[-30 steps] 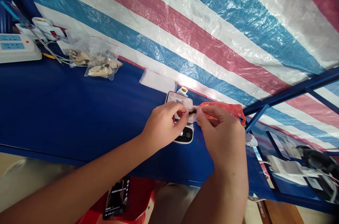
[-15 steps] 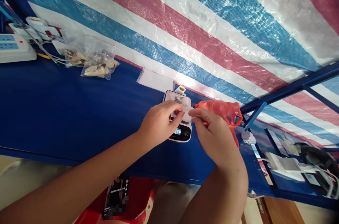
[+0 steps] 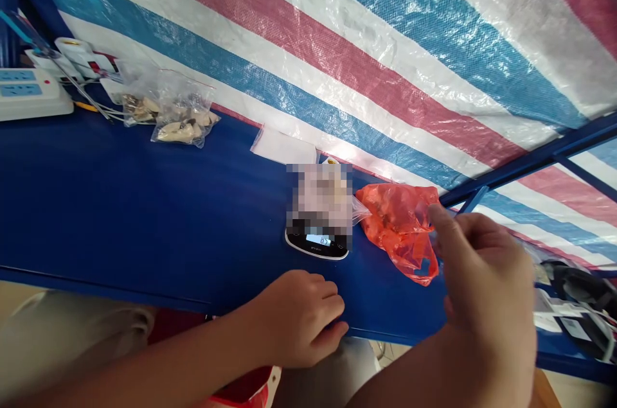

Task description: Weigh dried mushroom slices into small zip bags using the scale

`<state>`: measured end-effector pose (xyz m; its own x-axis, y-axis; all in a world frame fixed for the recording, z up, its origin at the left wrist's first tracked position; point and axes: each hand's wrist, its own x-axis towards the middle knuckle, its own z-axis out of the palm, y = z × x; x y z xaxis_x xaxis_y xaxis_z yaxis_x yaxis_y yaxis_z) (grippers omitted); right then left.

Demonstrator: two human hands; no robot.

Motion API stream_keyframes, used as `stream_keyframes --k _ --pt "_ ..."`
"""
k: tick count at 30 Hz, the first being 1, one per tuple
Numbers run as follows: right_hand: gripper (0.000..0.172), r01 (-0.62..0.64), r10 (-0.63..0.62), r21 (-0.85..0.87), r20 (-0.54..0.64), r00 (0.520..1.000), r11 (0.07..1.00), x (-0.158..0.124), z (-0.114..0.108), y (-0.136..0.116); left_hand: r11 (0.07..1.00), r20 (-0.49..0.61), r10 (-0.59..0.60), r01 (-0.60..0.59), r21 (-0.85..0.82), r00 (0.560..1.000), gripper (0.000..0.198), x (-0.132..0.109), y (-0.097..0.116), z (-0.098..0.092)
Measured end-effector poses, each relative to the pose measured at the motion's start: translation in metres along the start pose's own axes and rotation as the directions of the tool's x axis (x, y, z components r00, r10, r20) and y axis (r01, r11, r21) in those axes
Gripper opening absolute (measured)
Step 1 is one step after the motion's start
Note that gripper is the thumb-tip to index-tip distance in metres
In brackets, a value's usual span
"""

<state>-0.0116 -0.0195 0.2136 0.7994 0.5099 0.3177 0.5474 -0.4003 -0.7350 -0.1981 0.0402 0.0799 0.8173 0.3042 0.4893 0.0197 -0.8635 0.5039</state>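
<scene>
Nearest us, our left hand (image 3: 299,318) rests at the front edge of the blue table (image 3: 144,215), its fingers (image 3: 332,308) loosely curled and gripping nothing. Our right hand (image 3: 482,273) is raised and blurred, its fingers (image 3: 441,228) parted with nothing visible in them, just beside an orange-red plastic bag (image 3: 400,228). Mid-table sits a black digital scale (image 3: 317,247), its display lit; whatever lies on it is pixelated past reading, though a clear plastic corner (image 3: 360,210) pokes out toward the bag. Farther along the table lie a white sheet (image 3: 283,146), two zip bags of pale pieces (image 3: 186,125) and a white power strip (image 3: 29,93), with a striped red, white and blue tarpaulin (image 3: 337,54) filling the view beyond.
</scene>
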Motion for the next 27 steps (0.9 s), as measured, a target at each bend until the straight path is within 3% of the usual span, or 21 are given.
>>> stream_keyframes --k 2,3,6,9,13,20,24,27 --pt "0.053 0.003 0.058 0.216 -0.275 0.960 0.976 -0.003 0.008 -0.007 0.999 0.109 -0.040 0.043 -0.029 0.993 0.008 -0.004 0.007 0.012" --pt "0.060 0.066 0.075 0.341 -0.385 0.920 0.938 -0.004 0.012 -0.011 0.997 0.154 -0.057 0.064 -0.046 0.986 0.010 -0.004 0.010 0.016" --pt "0.067 0.269 0.105 0.575 -0.533 0.839 0.773 -0.006 0.020 -0.022 0.992 0.225 -0.084 0.103 -0.071 0.971 0.016 -0.003 0.017 0.025" --pt "0.063 0.281 0.119 0.658 -0.494 0.861 0.699 -0.008 0.020 -0.031 0.998 0.290 -0.047 0.060 -0.035 0.956 0.021 -0.001 0.019 0.033" --pt "0.050 0.251 0.095 0.666 -0.438 0.894 0.702 -0.011 0.018 -0.037 1.000 0.334 0.023 -0.026 0.006 0.942 0.015 0.002 0.017 0.038" --pt "0.022 0.183 0.053 0.570 -0.372 0.927 0.801 -0.010 0.022 -0.031 0.971 0.372 -0.029 0.115 -0.211 0.928 0.030 0.011 0.009 0.031" --pt "0.018 0.135 0.045 0.547 -0.304 0.952 0.826 -0.008 0.020 -0.024 0.922 0.300 -0.069 0.176 -0.345 0.952 0.031 0.009 0.009 0.029" --pt "0.020 0.056 0.037 0.399 -0.220 0.975 0.915 0.007 0.015 0.004 0.896 0.230 -0.065 0.158 -0.415 0.971 0.022 0.008 0.009 0.030"
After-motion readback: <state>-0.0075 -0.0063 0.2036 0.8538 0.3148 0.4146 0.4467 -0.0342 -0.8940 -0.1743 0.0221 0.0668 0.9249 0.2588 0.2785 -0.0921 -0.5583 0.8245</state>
